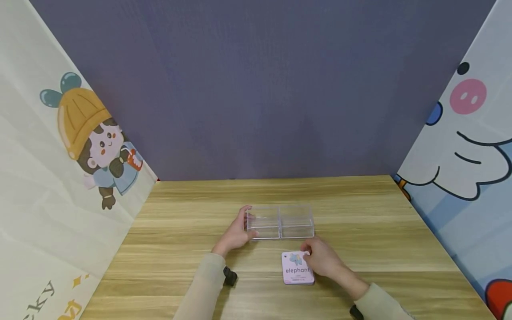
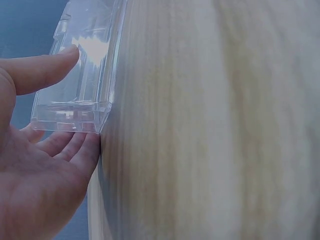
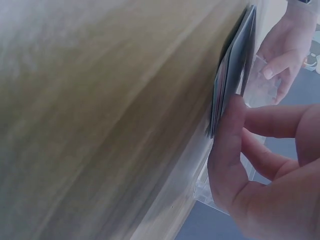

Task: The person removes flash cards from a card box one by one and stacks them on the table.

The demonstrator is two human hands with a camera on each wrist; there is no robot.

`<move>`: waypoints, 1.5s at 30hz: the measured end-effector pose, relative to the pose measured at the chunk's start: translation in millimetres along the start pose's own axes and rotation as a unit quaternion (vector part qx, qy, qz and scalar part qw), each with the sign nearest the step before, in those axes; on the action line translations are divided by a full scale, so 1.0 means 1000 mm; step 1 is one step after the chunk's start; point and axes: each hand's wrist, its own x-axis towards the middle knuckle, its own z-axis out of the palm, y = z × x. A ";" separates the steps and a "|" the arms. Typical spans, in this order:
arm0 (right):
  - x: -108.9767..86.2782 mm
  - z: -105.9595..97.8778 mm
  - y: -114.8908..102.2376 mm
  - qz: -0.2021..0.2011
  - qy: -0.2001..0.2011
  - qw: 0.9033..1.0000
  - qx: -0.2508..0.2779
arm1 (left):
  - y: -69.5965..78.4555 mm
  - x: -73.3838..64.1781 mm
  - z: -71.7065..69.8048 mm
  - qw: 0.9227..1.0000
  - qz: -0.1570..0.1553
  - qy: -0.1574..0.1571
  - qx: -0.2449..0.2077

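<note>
A clear plastic box (image 1: 298,232), split into two compartments, stands near the middle of the table. My left hand (image 1: 235,234) grips its left end, thumb along the front side and fingers at the far side; in the left wrist view the thumb (image 2: 47,70) overlaps the box wall. In front of the box lies a small stack of square cards (image 1: 295,276), the top one printed with a blue elephant and the word "elephant". At the upper right corner of the stack, my right hand (image 1: 323,258) pinches the top card (image 3: 251,45), whose edge stands slightly apart from the others.
The wood-grain table (image 1: 180,266) carries the box and cards. Behind it rises a dark grey-blue panel (image 1: 272,89). Cartoon-printed sheets flank both sides, the left one (image 1: 40,200) cream and the right one (image 1: 496,178) blue and white.
</note>
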 end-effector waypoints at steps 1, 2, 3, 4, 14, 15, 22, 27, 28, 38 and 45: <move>0.000 0.000 0.000 0.000 -0.001 1.000 -0.001 | 0.000 0.000 0.000 1.000 -0.001 0.000 0.002; 0.000 0.000 0.000 -0.001 -0.002 1.000 -0.002 | 0.000 0.000 0.000 1.000 -0.001 0.000 0.003; 0.000 0.000 0.000 0.000 -0.003 1.000 -0.003 | 0.000 0.001 0.000 1.000 -0.001 0.000 0.005; 0.000 0.000 0.000 0.003 -0.005 1.000 -0.004 | 0.001 0.000 0.000 1.000 -0.001 0.000 0.006; 0.000 0.002 0.002 0.004 -0.008 1.000 -0.023 | 0.001 0.002 0.001 1.000 0.001 -0.003 0.014; 0.000 0.001 0.002 0.003 -0.007 1.000 -0.024 | 0.001 0.002 0.001 1.000 0.003 -0.003 0.013; 0.000 0.000 0.003 0.003 0.002 1.000 -0.023 | 0.002 0.001 0.000 1.000 0.003 0.000 0.020; 0.001 -0.002 0.003 -0.016 0.024 0.999 -0.026 | 0.005 0.000 0.002 0.999 -0.001 0.006 0.035; 0.001 -0.003 0.003 -0.020 0.029 0.999 -0.028 | 0.006 0.000 0.002 0.999 -0.003 0.009 0.037; 0.003 -0.011 0.010 -0.066 0.076 0.993 -0.060 | 0.016 -0.007 0.003 0.996 -0.016 0.039 0.076; 0.005 -0.021 0.016 -0.149 0.140 0.974 -0.098 | 0.028 -0.019 -0.004 0.988 -0.009 0.055 0.144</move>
